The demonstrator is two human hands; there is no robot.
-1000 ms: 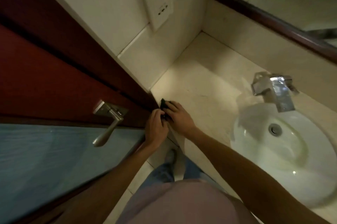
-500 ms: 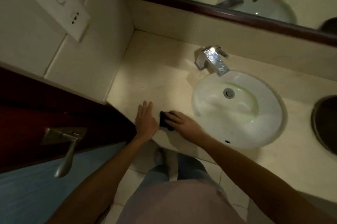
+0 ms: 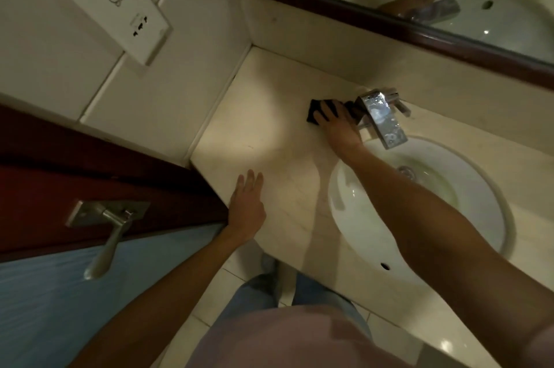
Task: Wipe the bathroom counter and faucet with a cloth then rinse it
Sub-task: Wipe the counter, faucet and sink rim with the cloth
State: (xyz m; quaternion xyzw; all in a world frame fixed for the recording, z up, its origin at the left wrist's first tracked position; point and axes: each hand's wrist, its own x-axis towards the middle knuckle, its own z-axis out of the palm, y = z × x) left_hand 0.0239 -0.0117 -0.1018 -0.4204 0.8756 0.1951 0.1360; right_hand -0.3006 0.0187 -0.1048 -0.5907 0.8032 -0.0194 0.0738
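Just beside faucet (image 3: 380,119), right grip (image 3: 335,125) flat (wholly uncurled) on dark cloth (image 3: 313,114).

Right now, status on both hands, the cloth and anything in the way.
Right hand flat on dark cloth, pressing it to the counter. Left hand open, resting on counter edge. Faucet directly beside cloth.

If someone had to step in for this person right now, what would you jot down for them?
Hands: the left hand is open, flat on the front edge of the counter. The right hand, fingers spread, presses the dark cloth onto the counter beside the base of the faucet.
Done: wiping is under way; how much is already wiped cannot be told.
Left: the rest of the counter, the faucet, then rinsing the cloth at the sink.
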